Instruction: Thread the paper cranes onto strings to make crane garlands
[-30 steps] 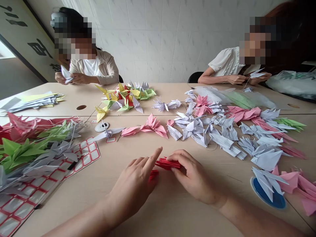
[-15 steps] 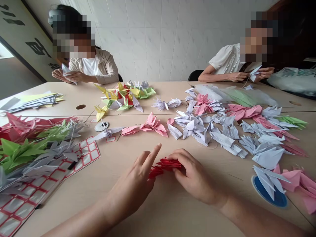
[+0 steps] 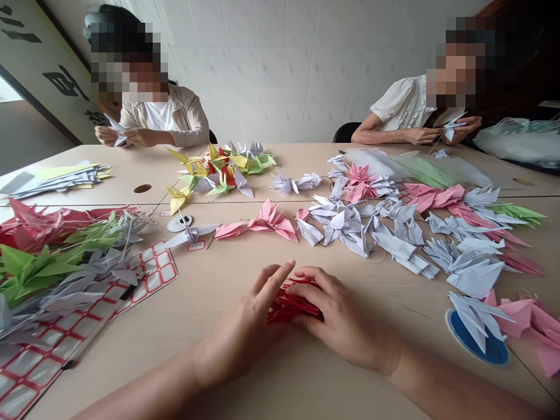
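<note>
Your left hand (image 3: pixel 245 326) and right hand (image 3: pixel 343 315) are drawn close together around a red folded-paper bundle (image 3: pixel 291 306), over the table's (image 3: pixel 306 382) middle. Your right fingers and thumb clasp its right end; your left hand cups the other, index finger raised, its thumb's grip hidden. Beyond your fingertips lie pink folded papers (image 3: pixel 271 221) and a white paper pile (image 3: pixel 341 224). Toward the table's right edge, a white crane (image 3: pixel 470 318) rests on a blue disc (image 3: pixel 496 350); toward the left edge, green folded papers (image 3: pixel 39 271) lie near a red-gridded sheet (image 3: pixel 32 364). At the far edge, two people (image 3: pixel 190 116) handle white paper.
</note>
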`<state>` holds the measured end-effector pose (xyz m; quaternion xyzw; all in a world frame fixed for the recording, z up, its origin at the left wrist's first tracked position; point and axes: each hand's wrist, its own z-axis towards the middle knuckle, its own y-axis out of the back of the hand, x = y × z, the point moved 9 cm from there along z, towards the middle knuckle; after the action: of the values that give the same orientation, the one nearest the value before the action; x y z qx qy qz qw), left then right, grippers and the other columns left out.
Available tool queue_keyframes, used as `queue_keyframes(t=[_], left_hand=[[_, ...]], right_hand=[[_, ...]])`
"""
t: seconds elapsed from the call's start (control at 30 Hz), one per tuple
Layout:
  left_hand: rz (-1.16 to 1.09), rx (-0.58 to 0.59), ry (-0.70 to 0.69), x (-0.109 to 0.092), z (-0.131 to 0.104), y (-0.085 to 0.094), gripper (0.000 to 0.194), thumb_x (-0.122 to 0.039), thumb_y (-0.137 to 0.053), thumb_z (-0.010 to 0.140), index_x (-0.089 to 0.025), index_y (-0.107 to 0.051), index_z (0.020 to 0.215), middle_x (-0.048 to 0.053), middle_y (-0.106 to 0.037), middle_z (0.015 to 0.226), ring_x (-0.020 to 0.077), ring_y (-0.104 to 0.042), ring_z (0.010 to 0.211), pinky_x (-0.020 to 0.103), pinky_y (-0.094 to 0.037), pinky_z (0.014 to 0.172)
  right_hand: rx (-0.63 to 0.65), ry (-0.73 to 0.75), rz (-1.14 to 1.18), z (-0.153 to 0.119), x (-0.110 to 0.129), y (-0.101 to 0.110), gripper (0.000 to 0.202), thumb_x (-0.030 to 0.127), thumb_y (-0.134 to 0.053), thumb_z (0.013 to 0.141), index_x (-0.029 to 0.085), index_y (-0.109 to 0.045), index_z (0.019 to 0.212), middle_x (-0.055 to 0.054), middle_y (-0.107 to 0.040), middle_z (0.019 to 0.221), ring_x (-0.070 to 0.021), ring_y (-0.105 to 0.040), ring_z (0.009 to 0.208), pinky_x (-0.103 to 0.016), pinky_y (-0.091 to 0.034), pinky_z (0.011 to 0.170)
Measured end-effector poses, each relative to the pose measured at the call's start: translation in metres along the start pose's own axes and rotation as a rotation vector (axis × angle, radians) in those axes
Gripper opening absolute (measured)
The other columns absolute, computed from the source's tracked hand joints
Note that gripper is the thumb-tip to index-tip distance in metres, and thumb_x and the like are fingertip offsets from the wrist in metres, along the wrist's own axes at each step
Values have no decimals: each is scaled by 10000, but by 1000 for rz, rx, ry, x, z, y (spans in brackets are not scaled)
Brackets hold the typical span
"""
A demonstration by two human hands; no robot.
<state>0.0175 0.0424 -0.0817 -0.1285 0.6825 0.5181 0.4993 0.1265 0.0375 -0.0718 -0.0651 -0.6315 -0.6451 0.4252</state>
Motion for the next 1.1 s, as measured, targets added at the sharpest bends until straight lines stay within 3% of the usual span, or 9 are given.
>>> queue_keyframes(t=[0.17,0.23,0.33,0.4,0.5,0.67,0.83,0.97,1.1], left_hand=[[-70,-22,28,0,1,5,860,-136,-678,779,-419,-193,1430,24,-316,1405,163,-546,1094,302,-550,897],[-20,-98,47,-2,1,16,693,-200,-679,798,-360,-308,1361,27,-364,1364,171,-523,1112,311,-534,902],[128,-183,99,-4,-1,29,292,-243,-651,816,-264,-500,1065,12,-505,1153,166,-561,972,327,-522,840],[217,-173,116,-6,-1,30,126,-249,-636,820,-238,-538,898,-5,-552,999,160,-576,850,311,-512,754],[294,-134,86,-10,0,26,15,-250,-608,843,-239,-605,851,-8,-585,913,163,-584,811,285,-482,705],[265,-106,89,-7,2,24,176,-204,-511,898,-237,-655,802,-5,-604,850,152,-587,792,258,-455,693],[226,-146,172,-2,6,35,193,-198,-496,890,-205,-619,740,-7,-618,843,141,-582,742,252,-441,660],[226,-182,190,-2,5,40,260,-260,-475,913,-192,-598,694,-6,-612,785,137,-574,696,248,-424,627],[198,-123,188,-1,3,32,195,-353,-567,869,-226,-672,764,-7,-632,821,152,-584,743,251,-415,649]], right_hand=[[21,-14,19,0,1,0,257,116,-557,878,259,-628,1079,-61,-535,1197,-214,-552,1100,-370,-473,962],[20,-16,30,2,1,1,286,82,-558,861,256,-623,1079,-53,-548,1170,-207,-563,1063,-357,-482,942],[23,-13,46,3,2,2,349,34,-548,840,263,-611,1096,-41,-561,1147,-199,-571,1034,-352,-487,925],[17,-13,62,4,1,3,343,34,-538,848,266,-609,1089,-36,-571,1126,-196,-576,1015,-350,-493,912],[-14,-7,74,3,0,5,288,73,-549,869,266,-609,1074,-39,-583,1101,-201,-584,994,-356,-501,891],[-4,-9,66,3,0,3,257,84,-543,882,261,-614,1054,-36,-598,1069,-199,-587,976,-347,-501,876],[29,-34,66,4,-1,4,247,87,-542,884,255,-616,1050,-31,-609,1042,-197,-580,961,-341,-490,866],[35,-46,74,4,-2,5,236,94,-556,879,252,-613,1044,-27,-608,1038,-196,-575,959,-337,-479,869],[19,-46,76,5,-3,5,220,89,-538,887,249,-613,1018,-23,-611,1018,-189,-574,942,-324,-472,851]])
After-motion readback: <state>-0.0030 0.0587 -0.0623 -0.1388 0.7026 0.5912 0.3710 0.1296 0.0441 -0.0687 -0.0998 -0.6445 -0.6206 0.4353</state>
